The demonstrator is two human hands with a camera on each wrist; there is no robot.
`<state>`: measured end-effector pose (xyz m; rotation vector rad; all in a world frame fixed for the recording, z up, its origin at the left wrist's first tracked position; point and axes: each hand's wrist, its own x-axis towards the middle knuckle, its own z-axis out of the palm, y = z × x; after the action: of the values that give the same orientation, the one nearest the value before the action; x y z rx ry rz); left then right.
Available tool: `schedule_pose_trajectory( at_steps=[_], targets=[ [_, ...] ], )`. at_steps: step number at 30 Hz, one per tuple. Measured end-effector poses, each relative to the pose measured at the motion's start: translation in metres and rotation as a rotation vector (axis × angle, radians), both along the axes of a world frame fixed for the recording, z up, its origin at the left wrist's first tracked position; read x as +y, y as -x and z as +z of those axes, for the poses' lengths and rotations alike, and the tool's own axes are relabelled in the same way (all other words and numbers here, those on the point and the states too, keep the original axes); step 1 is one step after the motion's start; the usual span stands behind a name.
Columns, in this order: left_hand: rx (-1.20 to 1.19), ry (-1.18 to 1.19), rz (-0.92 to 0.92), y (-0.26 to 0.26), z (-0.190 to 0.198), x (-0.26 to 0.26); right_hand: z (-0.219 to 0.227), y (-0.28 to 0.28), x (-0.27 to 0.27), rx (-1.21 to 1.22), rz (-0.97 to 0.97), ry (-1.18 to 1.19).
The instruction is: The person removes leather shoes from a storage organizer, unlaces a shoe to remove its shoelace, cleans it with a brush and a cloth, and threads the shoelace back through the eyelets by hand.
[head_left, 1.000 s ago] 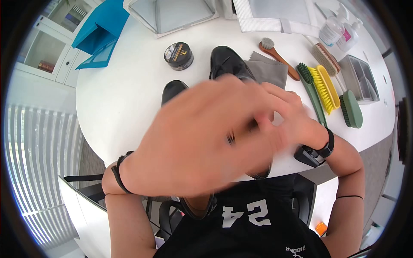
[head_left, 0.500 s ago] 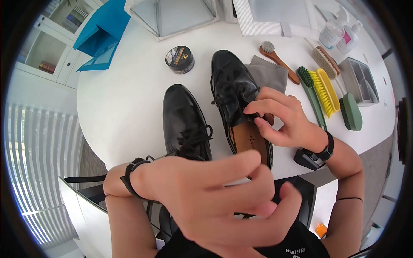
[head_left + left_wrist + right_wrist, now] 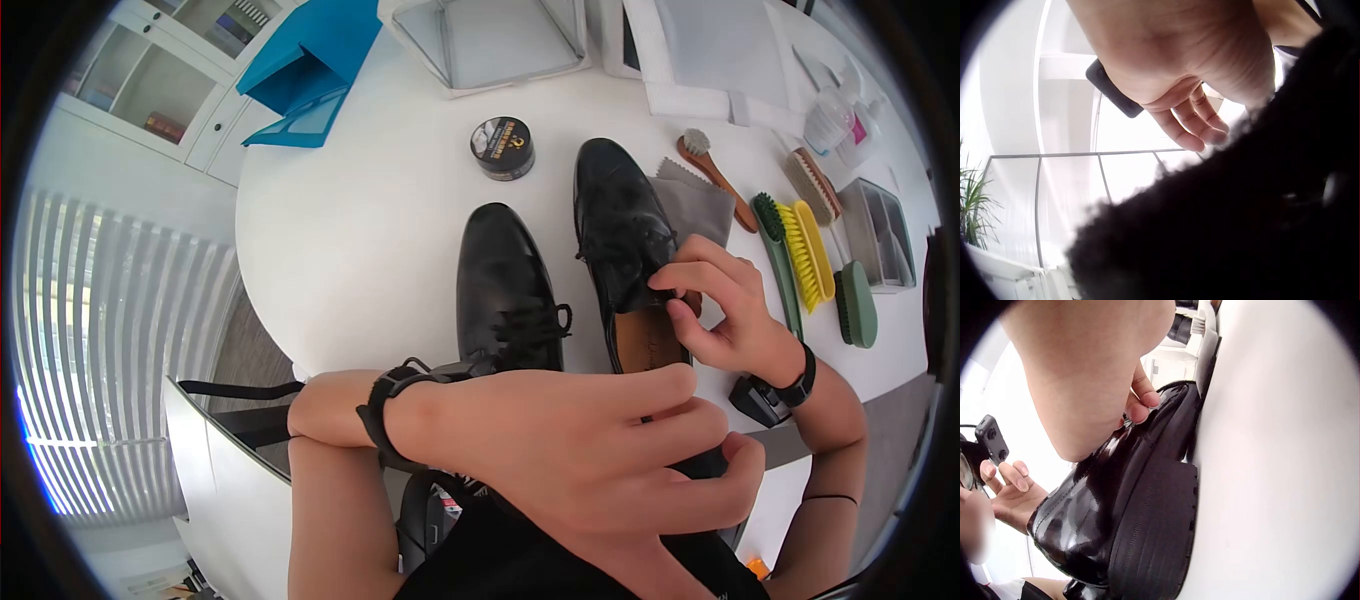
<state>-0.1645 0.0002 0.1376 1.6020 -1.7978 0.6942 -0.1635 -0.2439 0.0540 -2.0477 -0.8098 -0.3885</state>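
Two black lace-up dress shoes stand side by side on the white table (image 3: 330,290). At the opening of the right-hand shoe (image 3: 615,205), my right hand (image 3: 735,310) grips the edge near the laces with curled thumb and fingers. The right wrist view shows that shoe's glossy heel (image 3: 1154,531) resting on the table, with fingertips at its upper. My left hand (image 3: 580,450) is raised close to the head camera, fingers loosely bent and holding nothing; it covers the rear of the left-hand shoe (image 3: 500,270). In the left wrist view its fingers (image 3: 1179,128) hang relaxed.
A round black tin (image 3: 503,150) lies beyond the shoes. To the right are a grey cloth (image 3: 700,210), a wooden dauber brush (image 3: 725,180), a yellow brush (image 3: 810,255), green brushes (image 3: 857,305) and a compartment box (image 3: 880,235). A blue holder (image 3: 310,65) stands back left.
My left hand has come down from in front of the shoes toward my body, uncovering them. The head view has turned, shifting the table rightward. The right hand stays at the right-hand shoe.
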Motion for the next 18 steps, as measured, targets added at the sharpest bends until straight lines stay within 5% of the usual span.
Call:
schedule_pose_trajectory(
  at_steps=[18],
  targets=[
    [0.193, -0.042, -0.148, -0.0013, 0.0, -0.0005, -0.0001, 0.0006, 0.0002, 0.015, 0.0, -0.006]
  ],
)
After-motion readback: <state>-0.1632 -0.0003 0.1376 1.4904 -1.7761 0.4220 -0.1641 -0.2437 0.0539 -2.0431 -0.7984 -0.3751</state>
